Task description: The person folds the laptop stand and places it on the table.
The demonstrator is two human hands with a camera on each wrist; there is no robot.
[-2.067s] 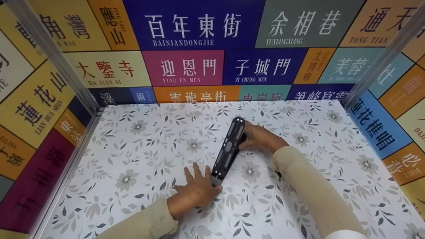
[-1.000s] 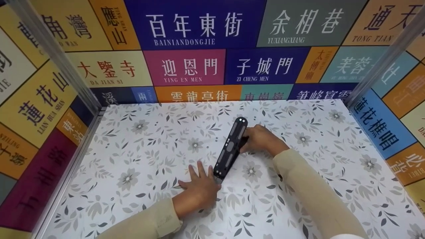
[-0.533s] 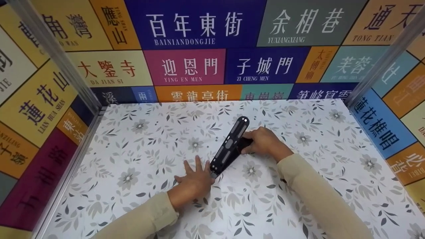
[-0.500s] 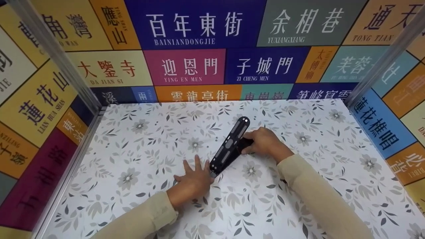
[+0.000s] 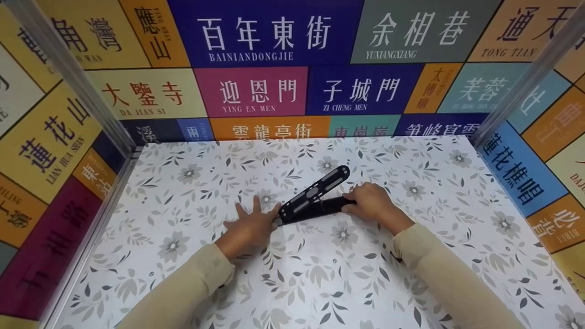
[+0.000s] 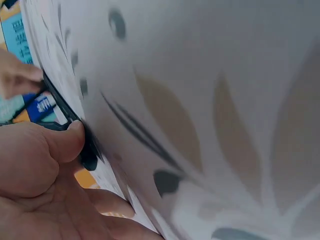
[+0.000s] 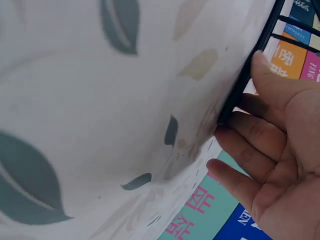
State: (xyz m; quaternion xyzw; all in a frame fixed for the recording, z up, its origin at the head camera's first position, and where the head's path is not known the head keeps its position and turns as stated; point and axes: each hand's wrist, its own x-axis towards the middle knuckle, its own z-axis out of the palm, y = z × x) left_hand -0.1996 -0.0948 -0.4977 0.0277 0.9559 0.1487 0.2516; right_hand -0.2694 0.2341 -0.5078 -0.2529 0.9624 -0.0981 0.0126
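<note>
The folding stand (image 5: pixel 304 198) had the look of hard black plastic, smooth and mostly matt, with a grey oval inlay (image 5: pixel 313 192). The floral table covering (image 5: pixel 361 292) was smooth, faintly sheened; the sleeves (image 5: pixel 443 260) were matt cloth. The corner strip (image 5: pixel 525 75), indistinct there, was perhaps shiny plastic.

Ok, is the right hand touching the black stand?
Touching: the right wrist view shows the right hand pinching the black stand between thumb and fingers.

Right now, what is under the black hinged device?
Around the black hinged device, white floral tabletop shows; the patch directly beneath its lower arm is covered, so I can't tell whether anything lies there.
</note>
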